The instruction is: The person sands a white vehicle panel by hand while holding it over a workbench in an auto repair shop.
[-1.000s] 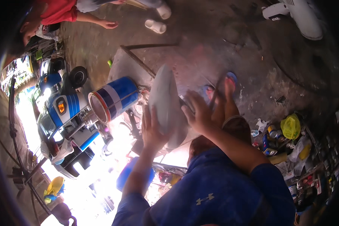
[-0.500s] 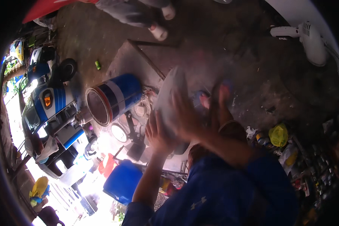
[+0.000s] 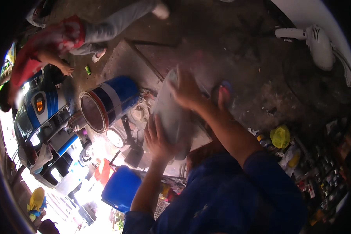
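Observation:
A smooth grey curved panel (image 3: 168, 113), long and tapering to the far end, lies tilted on a low worktable (image 3: 117, 64). My left hand (image 3: 158, 138) rests along its lower left edge, fingers stretched out and pressed flat to the side. Farther up, my right hand (image 3: 186, 93) is on the panel's upper part with the fingers closed together and bent down onto it. Whether something thin sits under those fingers is hidden.
Left of the panel stand a large blue-and-white can (image 3: 113, 101), a small round can (image 3: 115, 137) and a blue container (image 3: 123, 188). A motorcycle (image 3: 46, 105) and a person in red (image 3: 62, 43) are at far left. A white fan (image 3: 319, 46) is at far right, above clutter and a yellow bag (image 3: 280, 136).
My right hand has slid up the panel toward its far end; my left hand stays at the lower edge. The other person has moved left and bends near the motorcycle.

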### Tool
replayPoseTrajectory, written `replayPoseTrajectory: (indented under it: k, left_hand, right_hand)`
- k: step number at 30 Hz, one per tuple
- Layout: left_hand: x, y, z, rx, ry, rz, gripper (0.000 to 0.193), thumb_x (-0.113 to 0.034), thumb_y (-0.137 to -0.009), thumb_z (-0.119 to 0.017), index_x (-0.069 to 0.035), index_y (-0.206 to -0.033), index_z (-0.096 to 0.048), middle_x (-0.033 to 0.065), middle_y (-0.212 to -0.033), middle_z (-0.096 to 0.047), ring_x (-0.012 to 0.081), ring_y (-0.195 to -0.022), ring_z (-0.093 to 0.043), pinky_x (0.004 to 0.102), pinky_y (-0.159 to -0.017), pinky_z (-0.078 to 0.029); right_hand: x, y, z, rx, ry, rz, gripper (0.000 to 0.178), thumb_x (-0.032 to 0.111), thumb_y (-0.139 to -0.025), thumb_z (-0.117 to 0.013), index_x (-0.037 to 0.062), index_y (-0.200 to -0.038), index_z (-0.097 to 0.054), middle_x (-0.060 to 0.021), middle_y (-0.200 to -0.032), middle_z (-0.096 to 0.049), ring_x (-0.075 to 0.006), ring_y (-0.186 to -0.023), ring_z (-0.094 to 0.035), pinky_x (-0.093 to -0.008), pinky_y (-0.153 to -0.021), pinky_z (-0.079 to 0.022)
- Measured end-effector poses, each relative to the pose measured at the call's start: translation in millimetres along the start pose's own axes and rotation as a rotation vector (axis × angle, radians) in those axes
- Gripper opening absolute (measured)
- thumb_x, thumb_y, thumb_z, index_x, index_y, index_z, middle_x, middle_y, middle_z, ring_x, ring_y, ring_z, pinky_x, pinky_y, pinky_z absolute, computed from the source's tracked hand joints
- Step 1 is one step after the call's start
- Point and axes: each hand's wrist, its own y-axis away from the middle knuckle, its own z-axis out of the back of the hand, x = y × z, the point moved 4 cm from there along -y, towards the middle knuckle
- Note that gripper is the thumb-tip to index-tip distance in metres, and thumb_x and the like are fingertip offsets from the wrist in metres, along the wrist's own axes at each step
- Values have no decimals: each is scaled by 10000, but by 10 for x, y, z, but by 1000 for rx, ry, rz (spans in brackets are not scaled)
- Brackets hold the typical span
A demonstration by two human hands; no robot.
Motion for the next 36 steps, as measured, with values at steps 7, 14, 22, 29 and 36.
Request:
replayPoseTrajectory:
  k: [7,14,22,29,36]
  left_hand:
    - [110,39,7,-8,-13,-12,1259,-573,-660,-865,20,-1622,-308,303,-1556,-436,530,-1356,-481,598,-1117,-415]
    - [188,63,-44,-33,-37,-1,1186,-584,-704,-830,-2,-1609,-329,294,-1550,-445,530,-1346,-489,607,-1094,-431]
    - [149,48,-21,35,-63,8,1246,-620,-696,-824,20,-1626,-298,311,-1566,-421,532,-1362,-472,610,-1103,-419]
    - [38,-30,-77,-14,-59,-34,1250,-630,-680,-834,26,-1613,-322,303,-1564,-429,523,-1351,-490,606,-1099,-430]
    - [118,34,-44,-13,-74,-29,1243,-639,-698,-827,26,-1614,-315,306,-1551,-437,522,-1356,-486,606,-1105,-427]
  right_hand:
    - [495,897,-285,-77,43,206,921,514,-1049,-539,-112,-1613,-168,-388,-1674,-164,-503,-1583,-158,-558,-1284,-197]
    - [406,775,-262,-69,-34,71,975,507,-1019,-599,-135,-1604,-157,-405,-1668,-127,-547,-1572,-125,-566,-1290,-165]
    - [152,494,-201,-14,-1,58,1097,493,-951,-692,-111,-1629,-76,-376,-1700,-41,-545,-1581,-99,-577,-1295,-143]
    - [-23,59,-51,3,25,-36,1038,438,-964,-691,-90,-1640,-107,-338,-1712,-100,-486,-1595,-133,-532,-1305,-152]
    - [176,665,-249,-17,-16,99,1082,469,-958,-682,-95,-1641,-61,-353,-1713,-43,-521,-1596,-71,-572,-1295,-120]
